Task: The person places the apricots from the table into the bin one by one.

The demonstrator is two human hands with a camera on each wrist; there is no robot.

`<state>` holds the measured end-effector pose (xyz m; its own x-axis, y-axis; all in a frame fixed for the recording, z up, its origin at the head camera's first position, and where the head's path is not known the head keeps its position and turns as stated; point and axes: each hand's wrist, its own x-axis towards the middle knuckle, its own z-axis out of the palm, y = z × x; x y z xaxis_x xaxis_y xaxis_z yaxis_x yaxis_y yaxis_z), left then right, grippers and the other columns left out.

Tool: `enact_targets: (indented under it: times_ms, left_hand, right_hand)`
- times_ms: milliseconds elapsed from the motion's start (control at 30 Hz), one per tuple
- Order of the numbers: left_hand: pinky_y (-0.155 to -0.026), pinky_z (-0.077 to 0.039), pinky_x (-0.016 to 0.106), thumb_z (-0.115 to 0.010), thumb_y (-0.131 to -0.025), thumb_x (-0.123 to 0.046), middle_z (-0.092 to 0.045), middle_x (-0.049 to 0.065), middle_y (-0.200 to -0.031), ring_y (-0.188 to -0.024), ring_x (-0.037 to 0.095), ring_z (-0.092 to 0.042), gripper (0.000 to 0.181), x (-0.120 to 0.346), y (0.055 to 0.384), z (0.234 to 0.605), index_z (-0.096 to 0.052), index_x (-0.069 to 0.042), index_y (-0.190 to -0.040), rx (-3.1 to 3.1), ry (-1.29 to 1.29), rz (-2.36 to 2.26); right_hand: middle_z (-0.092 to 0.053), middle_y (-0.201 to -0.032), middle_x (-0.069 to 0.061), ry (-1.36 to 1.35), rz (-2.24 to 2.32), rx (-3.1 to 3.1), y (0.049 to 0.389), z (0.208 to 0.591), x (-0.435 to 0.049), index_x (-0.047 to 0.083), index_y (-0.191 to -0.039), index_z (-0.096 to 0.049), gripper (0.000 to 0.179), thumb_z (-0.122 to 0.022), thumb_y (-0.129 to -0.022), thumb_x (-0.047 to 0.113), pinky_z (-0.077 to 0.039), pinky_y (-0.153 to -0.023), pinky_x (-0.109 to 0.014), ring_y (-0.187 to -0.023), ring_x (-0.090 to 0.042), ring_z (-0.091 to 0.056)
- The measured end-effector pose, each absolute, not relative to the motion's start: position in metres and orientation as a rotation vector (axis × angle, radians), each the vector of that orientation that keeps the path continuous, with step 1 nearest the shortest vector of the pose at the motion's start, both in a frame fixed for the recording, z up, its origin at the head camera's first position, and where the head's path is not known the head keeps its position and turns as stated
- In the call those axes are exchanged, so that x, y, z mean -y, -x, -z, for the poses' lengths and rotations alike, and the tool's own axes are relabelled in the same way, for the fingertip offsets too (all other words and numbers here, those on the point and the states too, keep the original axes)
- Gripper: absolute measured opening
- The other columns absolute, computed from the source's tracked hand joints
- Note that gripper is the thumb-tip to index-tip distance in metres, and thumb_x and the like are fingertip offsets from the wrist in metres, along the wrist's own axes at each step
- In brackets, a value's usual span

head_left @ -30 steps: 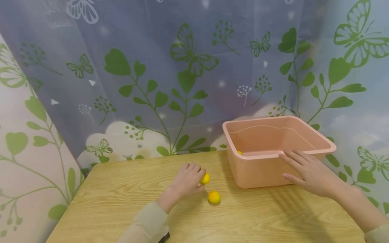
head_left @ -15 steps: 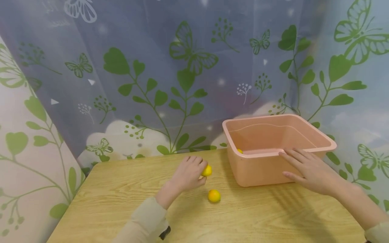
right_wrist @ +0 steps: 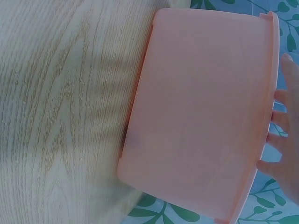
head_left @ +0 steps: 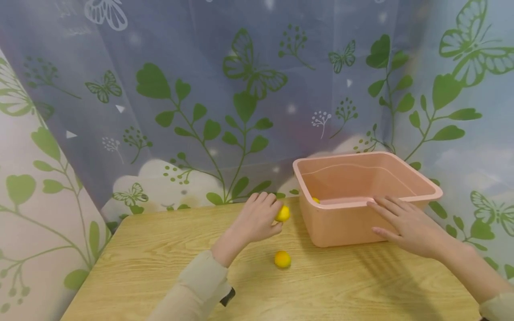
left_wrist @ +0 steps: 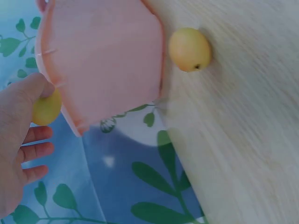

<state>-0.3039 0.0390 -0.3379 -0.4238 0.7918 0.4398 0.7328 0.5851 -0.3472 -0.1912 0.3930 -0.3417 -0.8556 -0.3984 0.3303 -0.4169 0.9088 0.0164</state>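
My left hand (head_left: pixel 256 219) pinches a small round yellow fruit (head_left: pixel 283 213) between thumb and fingers, raised over the table just left of the pink tub (head_left: pixel 345 225). In the left wrist view, the held fruit (left_wrist: pixel 47 108) appears close to the tub's rim, partly covered by the thumb. A second round fruit, yellow-orange (head_left: pixel 283 259) with a dark spot at one end, lies on the table below that hand. Fingers of my right hand (head_left: pixel 415 228) rest straight at the tub's near rim. Inside the tub a bit of another yellow fruit (head_left: pixel 316 200) shows; the near wall hides the rest.
The wood-grain table (head_left: pixel 160 258) carries the tub at its right side, near the back edge. A patterned curtain (head_left: pixel 192 67) with leaves and butterflies hangs behind and at both sides.
My left hand has lifted the yellow fruit from low over the table and carried it up and right toward the tub. The right hand and the other fruit have stayed in place.
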Motion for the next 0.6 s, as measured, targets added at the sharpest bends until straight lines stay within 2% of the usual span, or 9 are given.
enact_targets:
  times_ms: [333,600]
  left_hand:
    - [-0.073,-0.037,0.030,-0.059,-0.079,-0.035,-0.049,-0.001,-0.085,-0.078,0.017,-0.044,0.025,-0.062,0.305,0.315,-0.056,-0.015,-0.095,2.230,1.196,-0.091]
    - [-0.073,-0.036,0.029,-0.055,-0.083,-0.034,-0.052,-0.001,-0.092,-0.080,0.017,-0.044,0.026,-0.083,0.303,0.299,-0.056,-0.015,-0.101,2.316,1.195,-0.089]
  right_hand:
    - [-0.034,-0.142,-0.024,-0.606,-0.069,2.751,0.191,0.340,-0.393,0.016,-0.148,-0.023,0.069,-0.055,-0.091,0.039,-0.019,-0.104,-0.053,-0.128,-0.044,-0.029]
    - [-0.033,-0.142,-0.024,-0.609,-0.075,2.774,0.191,0.340,-0.393,0.012,-0.147,-0.025,0.067,-0.055,-0.092,0.038,-0.018,-0.105,-0.052,-0.130,-0.043,-0.027]
